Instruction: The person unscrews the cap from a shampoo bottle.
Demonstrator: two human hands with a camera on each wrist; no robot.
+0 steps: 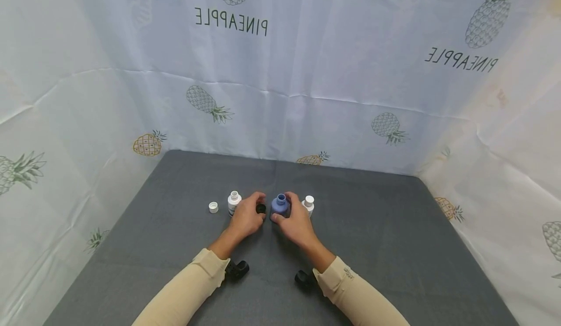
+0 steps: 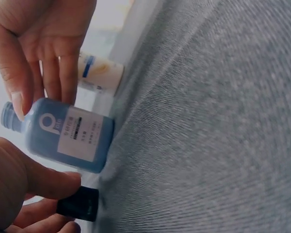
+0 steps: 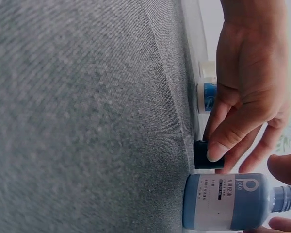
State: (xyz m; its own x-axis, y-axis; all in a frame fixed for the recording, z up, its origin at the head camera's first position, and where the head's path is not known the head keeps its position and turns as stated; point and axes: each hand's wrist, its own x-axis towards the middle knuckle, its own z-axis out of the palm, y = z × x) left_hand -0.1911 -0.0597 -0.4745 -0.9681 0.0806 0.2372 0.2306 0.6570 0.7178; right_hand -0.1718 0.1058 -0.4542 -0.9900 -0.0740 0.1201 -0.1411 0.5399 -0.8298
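My left hand (image 1: 246, 216) pinches a small black cap (image 2: 78, 204) between thumb and fingers, low at the tabletop. Just right of it an uncapped blue bottle (image 1: 279, 206) stands upright, its threaded neck bare and a white label on its side. Thumb and fingers of my right hand (image 1: 300, 225) hold this bottle around its shoulder. In the right wrist view the black cap sits close beside the blue bottle's base, under the left thumb.
Left of my left hand stands an open white bottle (image 1: 234, 201), with a white cap (image 1: 213, 207) on the table beside it. A capped white bottle (image 1: 308, 203) stands behind my right hand. The grey table (image 1: 372, 228) meets a pineapple-print curtain (image 1: 285, 63) at its back edge.
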